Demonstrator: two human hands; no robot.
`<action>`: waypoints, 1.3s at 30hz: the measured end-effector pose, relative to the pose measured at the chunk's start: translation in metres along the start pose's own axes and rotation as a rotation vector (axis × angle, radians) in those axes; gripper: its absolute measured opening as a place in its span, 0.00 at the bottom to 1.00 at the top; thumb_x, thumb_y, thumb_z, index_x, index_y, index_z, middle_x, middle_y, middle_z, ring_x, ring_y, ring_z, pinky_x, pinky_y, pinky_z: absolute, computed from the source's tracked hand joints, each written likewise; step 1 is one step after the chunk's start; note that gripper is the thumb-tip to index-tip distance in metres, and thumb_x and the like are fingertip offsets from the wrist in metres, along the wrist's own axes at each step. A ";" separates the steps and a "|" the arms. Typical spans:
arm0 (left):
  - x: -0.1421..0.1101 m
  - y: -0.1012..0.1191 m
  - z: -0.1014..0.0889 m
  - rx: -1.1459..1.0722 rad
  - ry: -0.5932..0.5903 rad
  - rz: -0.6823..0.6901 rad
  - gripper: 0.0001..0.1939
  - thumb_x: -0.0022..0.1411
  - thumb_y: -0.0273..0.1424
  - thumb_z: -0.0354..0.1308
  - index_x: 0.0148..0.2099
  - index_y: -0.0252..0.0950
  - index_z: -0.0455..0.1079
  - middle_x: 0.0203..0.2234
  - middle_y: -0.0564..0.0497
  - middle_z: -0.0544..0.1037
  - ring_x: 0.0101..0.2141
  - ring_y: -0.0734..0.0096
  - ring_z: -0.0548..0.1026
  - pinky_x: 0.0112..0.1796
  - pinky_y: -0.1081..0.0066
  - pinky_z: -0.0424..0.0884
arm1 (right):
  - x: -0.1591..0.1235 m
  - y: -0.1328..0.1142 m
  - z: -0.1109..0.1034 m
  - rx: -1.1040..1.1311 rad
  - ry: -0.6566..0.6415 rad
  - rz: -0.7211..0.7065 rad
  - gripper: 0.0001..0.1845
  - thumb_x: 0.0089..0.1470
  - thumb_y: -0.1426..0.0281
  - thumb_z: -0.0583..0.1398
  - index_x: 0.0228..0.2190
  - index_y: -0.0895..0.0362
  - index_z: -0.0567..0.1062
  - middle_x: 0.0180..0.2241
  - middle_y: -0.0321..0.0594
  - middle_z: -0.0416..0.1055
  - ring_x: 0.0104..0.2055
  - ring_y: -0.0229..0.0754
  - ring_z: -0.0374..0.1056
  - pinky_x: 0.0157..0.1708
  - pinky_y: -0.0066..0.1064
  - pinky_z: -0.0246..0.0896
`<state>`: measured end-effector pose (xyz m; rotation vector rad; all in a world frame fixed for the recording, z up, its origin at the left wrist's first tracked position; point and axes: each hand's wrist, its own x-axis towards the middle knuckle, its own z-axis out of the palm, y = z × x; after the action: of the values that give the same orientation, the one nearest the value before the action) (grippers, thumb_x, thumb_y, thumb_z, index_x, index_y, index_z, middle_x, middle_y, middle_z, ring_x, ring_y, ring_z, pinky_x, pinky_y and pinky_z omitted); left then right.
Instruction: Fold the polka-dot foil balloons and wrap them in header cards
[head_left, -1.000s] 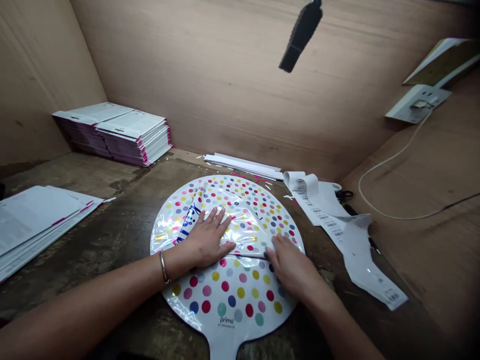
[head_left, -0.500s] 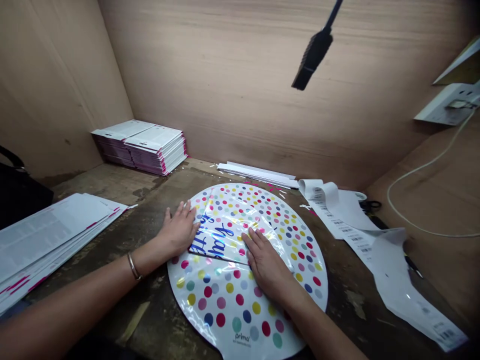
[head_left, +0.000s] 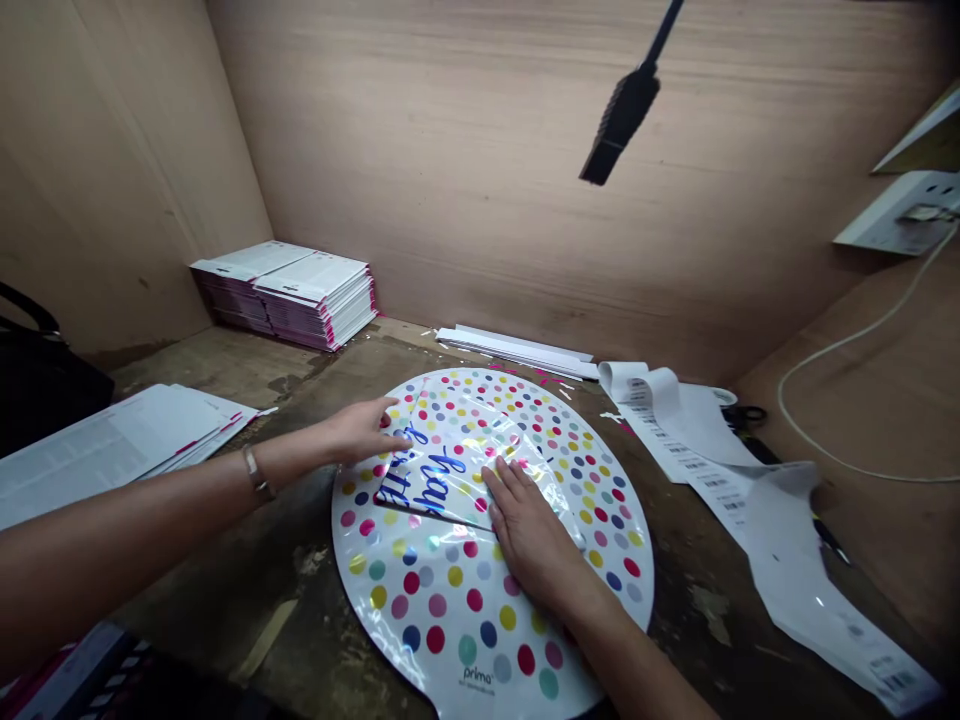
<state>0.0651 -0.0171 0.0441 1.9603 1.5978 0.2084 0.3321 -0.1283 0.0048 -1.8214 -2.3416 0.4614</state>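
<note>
At the far left, a black bag (head_left: 37, 385) is cut off by the edge of the view, and a loose pile of printed sheets (head_left: 112, 450) lies on a scuffed wooden bench (head_left: 225, 380). Behind them, two stacks of booklets (head_left: 300, 300) with pink-marked edges sit against the plywood wall. A strip of worn wood separates the sheets from a round foil balloon (head_left: 450, 610), which lies flat near the bench's front edge, white and glossy with bright dots. Its upper part is covered by a folded flap (head_left: 431, 480) with blue lettering, and the words are too creased and shiny to read in full.

The left hand (head_left: 364, 432), a bangle (head_left: 256, 473) on its wrist, reaches over the balloon's upper left edge, fingers held together and straight, and pinches nothing. Whether it touches the flap is hard to make out. The right hand (head_left: 529, 535) lies flat on the crinkled plastic beside the flap's lower corner, fingers slightly spread and pressing down, also without a pinch.

To the right, a few long white strips (head_left: 517, 350) lie by the wall, and a curling barcode label strip (head_left: 780, 530) runs past a pair of scissors (head_left: 746, 417) — its end nearly reaches the frame's corner.
</note>
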 end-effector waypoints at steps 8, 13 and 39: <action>0.053 0.037 0.017 -0.413 -0.100 -0.197 0.20 0.45 0.42 0.66 0.34 0.31 0.70 0.18 0.50 0.74 0.20 0.66 0.72 0.21 0.71 0.66 | -0.001 -0.003 -0.003 0.015 -0.007 0.022 0.28 0.62 0.60 0.43 0.62 0.51 0.53 0.65 0.38 0.42 0.67 0.46 0.35 0.63 0.45 0.38; 0.032 0.030 0.018 -0.738 -0.131 0.062 0.22 0.48 0.43 0.64 0.40 0.33 0.69 0.28 0.49 0.79 0.29 0.65 0.77 0.31 0.68 0.73 | -0.007 -0.002 -0.004 0.111 -0.003 0.047 0.28 0.61 0.61 0.46 0.61 0.49 0.53 0.66 0.34 0.40 0.67 0.45 0.35 0.63 0.43 0.39; -0.074 -0.028 0.064 0.159 0.032 0.897 0.12 0.64 0.25 0.48 0.45 0.40 0.70 0.46 0.50 0.76 0.50 0.66 0.70 0.56 0.60 0.57 | -0.092 0.014 -0.007 0.139 0.215 -0.272 0.18 0.51 0.79 0.55 0.44 0.58 0.72 0.46 0.45 0.71 0.51 0.45 0.64 0.52 0.39 0.61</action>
<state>0.0522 -0.1057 -0.0049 2.6869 0.6577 0.4674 0.3707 -0.2123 0.0142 -1.3907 -2.2979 0.3614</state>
